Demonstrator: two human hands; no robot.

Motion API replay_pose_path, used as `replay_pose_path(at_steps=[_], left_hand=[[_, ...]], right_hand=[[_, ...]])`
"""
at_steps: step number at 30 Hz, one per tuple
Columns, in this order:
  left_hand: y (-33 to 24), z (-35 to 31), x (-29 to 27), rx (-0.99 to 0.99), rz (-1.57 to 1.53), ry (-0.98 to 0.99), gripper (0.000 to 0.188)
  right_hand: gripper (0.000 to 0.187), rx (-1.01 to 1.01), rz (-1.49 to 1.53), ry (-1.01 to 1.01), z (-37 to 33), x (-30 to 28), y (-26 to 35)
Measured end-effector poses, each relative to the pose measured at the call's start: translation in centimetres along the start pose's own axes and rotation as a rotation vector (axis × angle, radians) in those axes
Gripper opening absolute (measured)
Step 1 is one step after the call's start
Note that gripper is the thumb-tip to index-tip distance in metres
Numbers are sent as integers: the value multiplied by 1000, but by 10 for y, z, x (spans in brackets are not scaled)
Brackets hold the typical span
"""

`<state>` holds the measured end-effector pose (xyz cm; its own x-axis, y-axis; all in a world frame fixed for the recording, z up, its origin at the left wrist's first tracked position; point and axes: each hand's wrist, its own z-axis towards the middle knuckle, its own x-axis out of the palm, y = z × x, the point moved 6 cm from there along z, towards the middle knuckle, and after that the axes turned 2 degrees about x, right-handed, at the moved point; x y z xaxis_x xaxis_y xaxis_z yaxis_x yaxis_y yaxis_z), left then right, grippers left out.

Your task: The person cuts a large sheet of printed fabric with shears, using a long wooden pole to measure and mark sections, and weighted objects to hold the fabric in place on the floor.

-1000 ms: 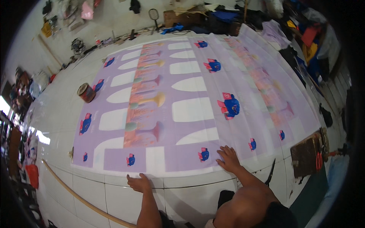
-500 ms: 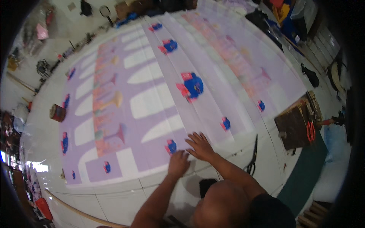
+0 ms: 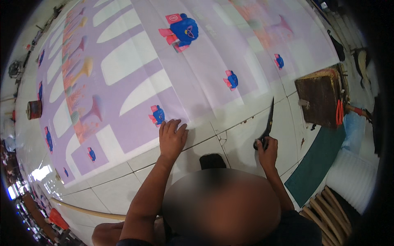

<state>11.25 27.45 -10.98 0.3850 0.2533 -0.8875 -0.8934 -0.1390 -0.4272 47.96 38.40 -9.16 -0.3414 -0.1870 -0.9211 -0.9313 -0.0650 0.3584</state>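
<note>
A large printed sheet [image 3: 135,135], lilac with white arches and blue-and-pink cartoon figures, lies spread over the tiled floor. On its near edge rests my left hand [image 3: 172,137], fingers stretched out over the sheet beside a small printed blue figure [image 3: 157,115]. My right hand [image 3: 267,151] is closed round the handles of black scissors [image 3: 269,121]. Their long blades point away from me over the white tiles, to the right of the sheet's near edge. The part of the handles inside my fingers is hidden.
A brown worn block [image 3: 318,98] stands at the right, with red-handled scissors [image 3: 339,111] against it. Nearer are a green strip [image 3: 316,166], a white foam roll [image 3: 353,174] and several wooden sticks [image 3: 328,213]. A round tin [image 3: 34,110] sits on the sheet's left border.
My right hand has left the sheet's edge, moved right and taken hold of the black scissors. My left hand stays at the sheet's near edge. The view has shifted.
</note>
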Motion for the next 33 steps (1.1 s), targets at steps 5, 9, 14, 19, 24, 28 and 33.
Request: replay_pose_path(at_steps=[5, 9, 14, 19, 24, 28, 33], left_hand=[[0, 4, 4, -19, -32, 5, 19], [-5, 8, 4, -44, -81, -4, 15], [-1, 9, -1, -45, -91, -17, 16], [-2, 13, 2, -104, -152, -1, 13], [5, 7, 3, -189, -225, -6, 11], [2, 8, 4, -189, -239, -36, 12], [4, 9, 4, -199, -245, 14, 15]], right_hand=[[42, 185, 173, 34, -5, 10, -19], [46, 234, 118, 97, -8, 7, -28], [37, 389, 238, 296, -2, 5, -21], [38, 404, 799, 591, -64, 49, -22], [45, 311, 396, 906, -102, 47, 70], [48, 365, 621, 1049, -114, 47, 87], [44, 280, 779, 977, -101, 72, 97]])
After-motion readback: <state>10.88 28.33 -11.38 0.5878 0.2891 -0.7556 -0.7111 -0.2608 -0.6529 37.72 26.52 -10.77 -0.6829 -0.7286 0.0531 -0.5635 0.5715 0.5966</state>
